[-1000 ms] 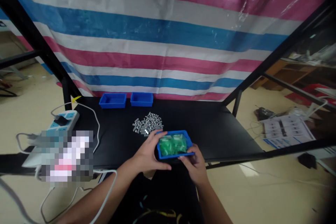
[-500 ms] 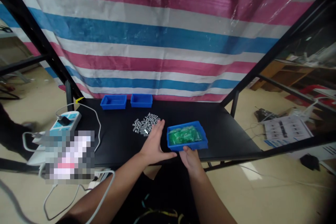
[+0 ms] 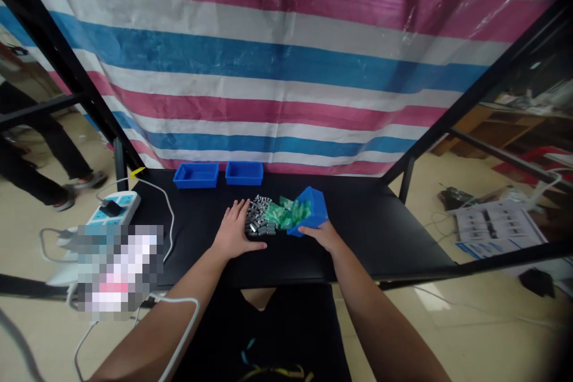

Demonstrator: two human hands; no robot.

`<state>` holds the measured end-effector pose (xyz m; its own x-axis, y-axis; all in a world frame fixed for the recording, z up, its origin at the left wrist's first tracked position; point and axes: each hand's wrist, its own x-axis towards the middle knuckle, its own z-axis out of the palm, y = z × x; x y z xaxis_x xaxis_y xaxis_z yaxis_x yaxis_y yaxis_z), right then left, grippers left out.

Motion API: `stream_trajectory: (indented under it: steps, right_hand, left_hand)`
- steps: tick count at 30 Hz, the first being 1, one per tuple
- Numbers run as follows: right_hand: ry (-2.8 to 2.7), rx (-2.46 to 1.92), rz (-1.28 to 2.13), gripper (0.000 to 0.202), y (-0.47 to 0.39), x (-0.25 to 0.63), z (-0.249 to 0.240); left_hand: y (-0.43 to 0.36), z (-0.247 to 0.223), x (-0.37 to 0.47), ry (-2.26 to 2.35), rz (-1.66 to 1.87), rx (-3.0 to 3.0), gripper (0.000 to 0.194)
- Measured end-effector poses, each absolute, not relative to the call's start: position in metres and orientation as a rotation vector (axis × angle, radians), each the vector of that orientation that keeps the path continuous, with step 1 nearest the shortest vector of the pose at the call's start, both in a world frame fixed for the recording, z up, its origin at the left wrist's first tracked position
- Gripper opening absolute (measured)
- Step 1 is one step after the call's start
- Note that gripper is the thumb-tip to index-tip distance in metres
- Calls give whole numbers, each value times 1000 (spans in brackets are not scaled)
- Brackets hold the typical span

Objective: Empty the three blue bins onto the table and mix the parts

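My right hand (image 3: 323,236) grips the near edge of a blue tray (image 3: 319,206), which is tipped over toward the left. Small green plastic packets (image 3: 286,213) spill from the tray's mouth; some are still inside it. They land on and beside a pile of short silver metal cylinders (image 3: 262,224) on the black table. Along the left side of that pile, my left hand (image 3: 233,231) lies with its fingers spread and its thumb pointing right, nothing held in it.
Two more blue trays (image 3: 196,175) (image 3: 244,173) stand at the table's back edge. On the left are a white power strip (image 3: 114,212) with cables and a blurred-out object. A striped sheet (image 3: 268,83) hangs behind the black table (image 3: 371,221). A person's legs (image 3: 49,149) show at far left.
The blue tray has moved left and tipped from level, so green packets now pour onto the metal cylinders. My left hand has shifted left to the pile's left side.
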<state>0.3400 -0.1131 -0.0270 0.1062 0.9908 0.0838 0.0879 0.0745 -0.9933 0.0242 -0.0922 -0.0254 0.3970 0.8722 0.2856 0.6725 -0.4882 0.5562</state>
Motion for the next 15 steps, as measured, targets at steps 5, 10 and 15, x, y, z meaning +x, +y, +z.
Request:
stream_trajectory:
  steps: [5,10,15]
  right_hand:
    - [-1505,-1203,931,114,-98,337,-8]
    - [-1748,-1144,788,105,-93,325,15]
    - [-1881,-1160,683,98,-94,326,23]
  left_hand:
    - [-91,-29,24,1381,737,2374,134]
    - [-91,-30,24,1397,701,2406,134]
    - [-92,-26,24,1392,691,2393,131]
